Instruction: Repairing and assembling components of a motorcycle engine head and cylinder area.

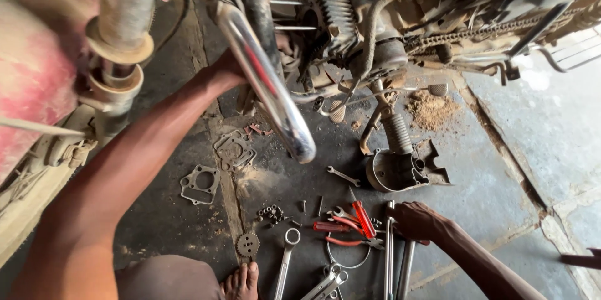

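Note:
My left hand (226,69) reaches up into the motorcycle engine (350,31) behind a chrome exhaust pipe (269,87); its fingers are hidden there. My right hand (414,220) is low on the floor among tools, fingers curled over the top ends of two long steel bars (389,259). Just left of it lie a red-handled screwdriver (363,218) and red-handled pliers (341,234).
On the dirty concrete lie a ring spanner (285,262), a small sprocket (248,245), two gaskets (200,184), a heap of bolts (272,213), a small wrench (343,176) and an engine cover (394,171). The front fork (122,37) stands at left. My bare foot (241,281) is below.

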